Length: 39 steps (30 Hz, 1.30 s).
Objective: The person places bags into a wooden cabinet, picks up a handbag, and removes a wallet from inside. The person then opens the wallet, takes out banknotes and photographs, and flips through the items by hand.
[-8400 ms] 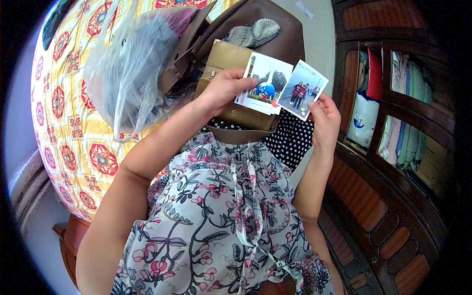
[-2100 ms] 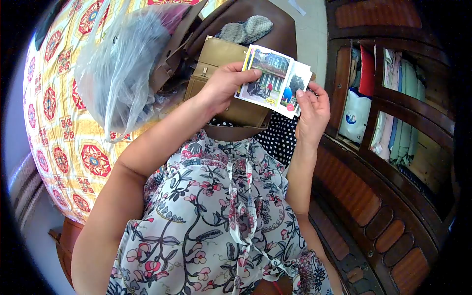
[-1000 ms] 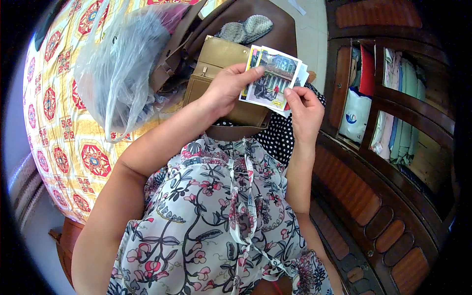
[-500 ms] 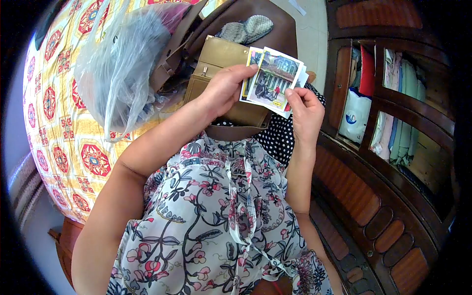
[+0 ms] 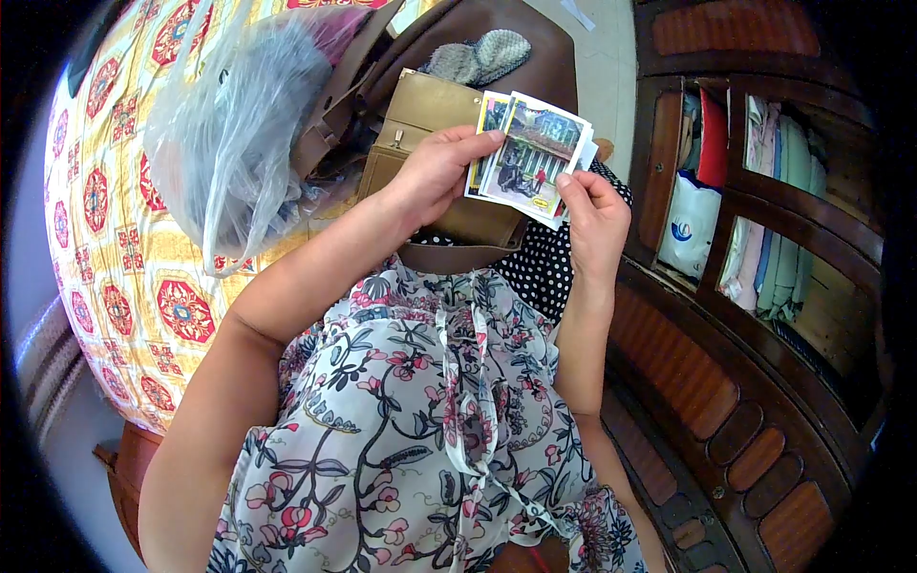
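Several white-bordered photographs (image 5: 540, 158) are fanned in a small stack between my two hands. The top one pictures a building with figures in front of it. My left hand (image 5: 441, 172) grips the stack at its left edge, thumb lying on top. At the right edge, my right hand (image 5: 594, 215) pinches the photographs between thumb and fingers. Beneath them an olive-tan wallet (image 5: 420, 103) lies opened out, a zip pull showing on it. The photographs and my left hand cover part of the wallet.
A brown leather bag (image 5: 544, 57) lies beyond, with a knitted grey item (image 5: 482, 57) on it. To the left, a filled clear plastic bag (image 5: 239, 143) rests on a patterned bedspread (image 5: 105, 239). On the right stands a dark wooden cabinet (image 5: 726, 353) holding folded cloth (image 5: 788, 258).
My left thumb has slid slightly further right over the top photograph. The stack has barely shifted, and both hands keep their hold.
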### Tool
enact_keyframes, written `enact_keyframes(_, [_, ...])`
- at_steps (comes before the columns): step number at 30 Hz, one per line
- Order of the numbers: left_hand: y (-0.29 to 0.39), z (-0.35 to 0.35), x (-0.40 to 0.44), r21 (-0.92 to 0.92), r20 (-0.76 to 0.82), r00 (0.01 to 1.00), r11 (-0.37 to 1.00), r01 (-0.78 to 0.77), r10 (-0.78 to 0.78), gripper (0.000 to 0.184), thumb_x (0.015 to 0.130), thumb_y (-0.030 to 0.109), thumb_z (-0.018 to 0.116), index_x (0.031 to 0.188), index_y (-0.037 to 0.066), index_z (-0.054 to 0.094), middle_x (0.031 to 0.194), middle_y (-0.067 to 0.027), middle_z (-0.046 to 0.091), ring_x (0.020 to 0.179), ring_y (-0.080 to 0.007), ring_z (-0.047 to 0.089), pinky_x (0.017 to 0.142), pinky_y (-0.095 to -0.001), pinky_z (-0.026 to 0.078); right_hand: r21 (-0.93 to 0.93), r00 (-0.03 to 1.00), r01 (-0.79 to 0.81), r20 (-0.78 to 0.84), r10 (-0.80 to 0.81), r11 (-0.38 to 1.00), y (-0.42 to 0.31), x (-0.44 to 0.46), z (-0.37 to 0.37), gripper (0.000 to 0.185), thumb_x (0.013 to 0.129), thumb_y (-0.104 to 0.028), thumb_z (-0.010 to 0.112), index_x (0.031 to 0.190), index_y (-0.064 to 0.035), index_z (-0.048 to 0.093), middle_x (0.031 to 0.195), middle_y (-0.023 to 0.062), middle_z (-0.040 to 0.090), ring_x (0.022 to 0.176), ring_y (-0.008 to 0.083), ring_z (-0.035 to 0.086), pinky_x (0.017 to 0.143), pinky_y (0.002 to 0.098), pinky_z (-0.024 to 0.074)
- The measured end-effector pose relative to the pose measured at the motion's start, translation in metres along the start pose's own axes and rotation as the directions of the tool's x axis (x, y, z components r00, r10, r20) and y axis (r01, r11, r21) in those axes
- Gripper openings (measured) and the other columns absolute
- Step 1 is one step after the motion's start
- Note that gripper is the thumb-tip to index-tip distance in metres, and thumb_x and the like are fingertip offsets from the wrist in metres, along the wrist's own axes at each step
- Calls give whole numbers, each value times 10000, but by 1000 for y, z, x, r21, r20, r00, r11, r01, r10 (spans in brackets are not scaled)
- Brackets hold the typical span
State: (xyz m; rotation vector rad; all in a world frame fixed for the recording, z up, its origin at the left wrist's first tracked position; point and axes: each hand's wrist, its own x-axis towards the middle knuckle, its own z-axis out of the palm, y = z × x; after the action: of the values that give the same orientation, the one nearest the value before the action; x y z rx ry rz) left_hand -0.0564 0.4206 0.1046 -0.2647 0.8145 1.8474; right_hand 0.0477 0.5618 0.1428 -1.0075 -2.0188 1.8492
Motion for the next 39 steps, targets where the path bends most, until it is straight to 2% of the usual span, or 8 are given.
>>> enact_keyframes(2, [-2, -4, 2, 44, 24, 1000, 999, -8, 7, 237, 845, 178, 508, 984, -8, 554, 913, -95, 617, 792, -159, 612, 735, -281, 501, 10, 1000, -4, 0, 4, 1000, 0, 0, 0, 111, 775, -82, 598, 775, 28, 590, 679, 13, 573, 564, 48, 491, 512, 178, 399])
enact_keyframes(8, [1, 0, -1, 74, 13, 1000, 997, 2, -3, 223, 832, 165, 530, 975, -3, 559, 901, -89, 619, 782, -154, 613, 720, -272, 505, 22, 1000, -12, -10, 12, 1000, 1, 1, -1, 121, 773, -86, 600, 799, 32, 598, 687, 17, 577, 575, 51, 495, 526, 177, 400])
enact_keyframes(14, [4, -2, 1, 56, -45, 999, 998, 0, 3, 219, 827, 156, 534, 973, -6, 560, 922, -99, 612, 795, -164, 608, 756, -293, 494, 49, 988, 18, -152, -11, 999, 5, 6, -15, 140, 767, -83, 601, 836, 39, 605, 719, 31, 588, 608, 62, 503, 558, 186, 403])
enact_keyframes(16, [5, -5, 1, 34, -28, 1000, 999, -6, 7, 219, 823, 152, 538, 971, -8, 560, 927, -103, 609, 802, -172, 605, 767, -304, 490, -1, 974, 5, -227, -5, 1000, 3, 8, -24, 142, 765, -81, 600, 837, 42, 603, 725, 28, 586, 620, 66, 505, 566, 186, 401])
enact_keyframes(18, [7, -4, 0, 20, -42, 999, 1000, -10, 10, 202, 834, 138, 524, 959, -15, 566, 886, -83, 613, 764, -143, 601, 720, -274, 497, 45, 970, 9, -242, 3, 999, 7, 10, -32, 139, 759, -77, 605, 837, 39, 603, 730, 27, 585, 630, 66, 505, 570, 185, 398])
enact_keyframes(24, [8, -6, 1, 24, -37, 999, 1000, -15, 16, 202, 833, 142, 527, 959, -10, 569, 885, -83, 614, 765, -146, 603, 716, -278, 501, 80, 947, 46, -320, -18, 996, 10, 14, -48, 130, 761, -64, 608, 821, 51, 594, 737, 44, 586, 648, 70, 513, 587, 186, 414])
enact_keyframes(28, [10, -4, -1, 38, -60, 998, 999, -11, 13, 200, 832, 140, 529, 960, -8, 570, 886, -80, 614, 765, -145, 603, 717, -280, 501, 124, 946, 43, -325, 0, 991, 9, 14, -49, 126, 761, -62, 609, 815, 50, 590, 747, 51, 585, 639, 71, 511, 588, 185, 415])
enact_keyframes(39, [9, -2, -2, 54, -51, 998, 998, -25, 28, 192, 828, 144, 538, 952, 3, 582, 880, -66, 617, 755, -132, 603, 702, -265, 502, 88, 968, 18, -252, 5, 996, 9, 11, -39, 92, 758, -57, 603, 803, 23, 594, 699, 14, 567, 596, 49, 481, 549, 172, 384])
